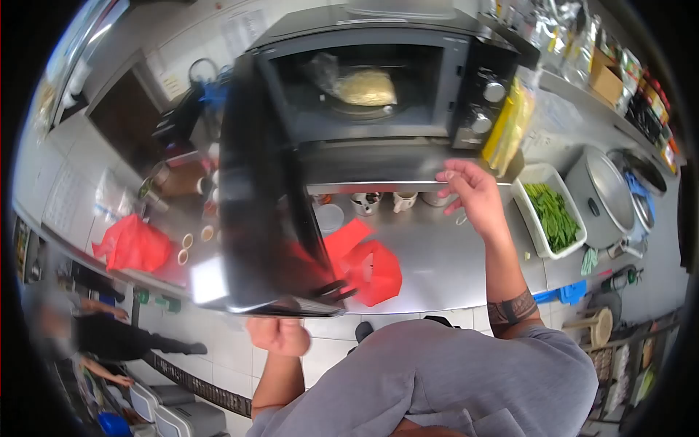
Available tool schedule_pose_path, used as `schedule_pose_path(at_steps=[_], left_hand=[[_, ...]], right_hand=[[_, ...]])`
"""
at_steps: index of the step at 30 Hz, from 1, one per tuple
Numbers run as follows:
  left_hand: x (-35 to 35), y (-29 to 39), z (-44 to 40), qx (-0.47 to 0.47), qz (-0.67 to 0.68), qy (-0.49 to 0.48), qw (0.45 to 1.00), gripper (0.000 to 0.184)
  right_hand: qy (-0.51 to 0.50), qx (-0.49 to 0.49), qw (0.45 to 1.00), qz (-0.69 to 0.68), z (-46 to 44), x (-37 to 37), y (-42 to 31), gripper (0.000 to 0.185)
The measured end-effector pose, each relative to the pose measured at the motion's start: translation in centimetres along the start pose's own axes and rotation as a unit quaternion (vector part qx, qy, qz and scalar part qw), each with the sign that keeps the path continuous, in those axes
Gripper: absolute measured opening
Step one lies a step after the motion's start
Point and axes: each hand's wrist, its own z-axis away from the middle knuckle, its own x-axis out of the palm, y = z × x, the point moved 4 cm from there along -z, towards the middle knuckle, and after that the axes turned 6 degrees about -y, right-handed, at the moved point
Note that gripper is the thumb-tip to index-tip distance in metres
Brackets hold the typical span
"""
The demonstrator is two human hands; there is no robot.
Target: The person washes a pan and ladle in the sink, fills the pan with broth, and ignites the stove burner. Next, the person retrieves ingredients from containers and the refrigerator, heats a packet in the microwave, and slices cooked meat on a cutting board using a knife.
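Where the door stands open: microwave (pixel 444 84), upper middle of the frame, set on a raised metal ledge (pixel 408 154); cavity exposed.
Package, pale yellow in clear plastic: one (pixel 368 87), held inside the cavity; contents cannot be told. Loose plastic is bunched at its left, and could be snagged if the package were turned or drawn out carelessly.
Microwave door (pixel 255 160): left of centre, blurred, projecting over the counter (pixel 451 258). If it were let go or pushed hard, the hinge could be strained or the wrist knocked.
Left hand (pixel 279 337): lower middle, at the near edge of the door; fingers curled, partly hidden, so a firm hold cannot be told. A slip might be caused by a grip on the edge alone.
Right hand (pixel 473 195): right of centre, just in front of the ledge; fingers loosely spread, nothing seen held. If left near the opening, it could be pinched by a door closed too soon.
Red bag (pixel 375 273): centre of the frame, on the counter, partly covered by the door in this view; could be brushed aside by a low sleeve or forearm.
Mugs (pixel 365 202): several, placed under the ledge; could be tipped if the right hand were dropped or drawn back quickly.
Tub of greens, white (pixel 564 253): right of the frame, on the counter; could be jogged by the right elbow if swung outward.
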Motion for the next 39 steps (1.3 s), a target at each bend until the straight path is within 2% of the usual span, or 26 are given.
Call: schedule_pose_path(at_steps=[1, 4, 5, 6, 8, 9, 11, 12, 14, 16, 17, 19, 20, 24, 25, 26, 27, 28, 29, 31, 33, 35, 37, 39], left_hand=[[2.3, 1.4, -1.3, 0.053, -0.012, -0.018, 0.998, 0.022], [11.8, 3.8, -5.0, 0.063, 0.096, -0.136, 0.984, 0.025], [15.5, 5.0, -7.0, 0.054, 0.099, -0.155, 0.981, 0.034], [18.9, 5.3, -8.6, 0.048, 0.106, -0.159, 0.98, 0.044], [24.9, 4.6, -11.3, 0.033, 0.11, -0.155, 0.981, 0.06], [27.3, 4.0, -12.5, 0.023, 0.113, -0.151, 0.982, 0.065], [30.7, 2.8, -14.1, 0.005, 0.076, -0.145, 0.986, 0.068], [31.9, 2.4, -14.8, -0.023, 0.053, -0.154, 0.986, 0.07], [32.9, 2.2, -15.2, -0.014, 0.026, -0.12, 0.992, 0.07], [32.9, 2.6, -15.0, -0.028, 0.013, -0.094, 0.995, 0.068], [32.4, 2.7, -14.6, -0.08, 0.021, -0.125, 0.989, 0.067], [30.0, 3.8, -12.7, -0.055, -0.031, -0.064, 0.996, 0.058], [28.5, 3.9, -11.2, -0.07, -0.052, -0.071, 0.994, 0.054], [20.6, 5.4, -0.9, -0.076, -0.203, -0.106, 0.971, 0.036], [18.5, 6.4, 2.3, -0.119, -0.203, -0.112, 0.965, 0.03], [16.3, 7.3, 5.6, -0.139, -0.258, -0.116, 0.949, 0.024], [12.2, 8.6, 12.9, -0.26, -0.259, -0.113, 0.923, 0.021], [11.1, 10.3, 15.6, -0.353, -0.247, -0.08, 0.899, 0.018], [9.9, 11.6, 18.5, -0.39, -0.256, -0.081, 0.881, 0.018], [8.0, 13.4, 24.0, -0.428, -0.264, -0.087, 0.86, 0.018], [7.1, 14.1, 27.8, -0.518, -0.235, -0.048, 0.821, 0.02], [7.5, 14.3, 28.3, -0.532, -0.22, -0.07, 0.814, 0.02], [7.4, 13.8, 28.6, -0.544, -0.204, -0.093, 0.808, 0.021], [7.9, 12.8, 27.7, -0.491, -0.192, -0.189, 0.828, 0.022]], right_hand=[[0.002, -0.001, 1.0, 0.005, 0.9, -1.2, 0.4, 0.039], [0.02, -0.015, 1.0, -0.007, 2.8, -4.7, 0.6, 0.033], [0.014, -0.033, 0.999, -0.021, 2.9, -5.4, 0.1, 0.033], [0.006, -0.036, 0.999, -0.023, 2.7, -5.9, -0.4, 0.033], [-0.055, 0.02, 0.977, -0.203, 1.3, -5.8, -1.1, 0.039], [-0.072, 0.012, 0.976, -0.205, 0.4, -5.9, -1.4, 0.039], [-0.124, 0.067, 0.926, -0.35, -1.7, -5.7, -0.8, 0.048], [-0.121, 0.08, 0.923, -0.357, -2.5, -5.6, -0.4, 0.052], [-0.13, 0.081, 0.908, -0.391, -4.0, -5.1, -0.1, 0.055], [-0.142, 0.082, 0.875, -0.455, -5.7, -4.8, 0.9, 0.06], [-0.116, 0.1, 0.863, -0.482, -6.1, -4.5, 0.7, 0.06], [-0.111, 0.103, 0.839, -0.523, -6.7, -4.1, 0.1, 0.054], [-0.112, 0.116, 0.835, -0.526, -7.1, -3.9, 0.0, 0.054], [-0.123, 0.106, 0.742, -0.651, -7.8, -3.5, -0.4, 0.043], [-0.128, 0.108, 0.705, -0.689, -8.0, -3.3, -0.6, 0.041], [-0.128, 0.113, 0.7, -0.693, -8.3, -3.1, -0.7, 0.041], [-0.158, 0.094, 0.643, -0.744, -8.5, -2.5, -0.3, 0.041], [-0.187, 0.067, 0.586, -0.785, -8.5, -2.3, -0.4, 0.042], [-0.182, 0.073, 0.585, -0.787, -8.5, -2.0, -0.1, 0.042], [-0.238, 0.021, 0.5, -0.832, -8.6, -1.6, -0.4, 0.042], [-0.234, 0.009, 0.483, -0.844, -8.6, -1.1, -0.3, 0.043], [-0.252, -0.002, 0.383, -0.889, -8.6, -0.8, -1.0, 0.045], [-0.25, -0.017, 0.366, -0.896, -8.7, -0.4, -1.2, 0.048], [-0.241, -0.041, 0.361, -0.9, -8.8, -0.2, -1.1, 0.049]])
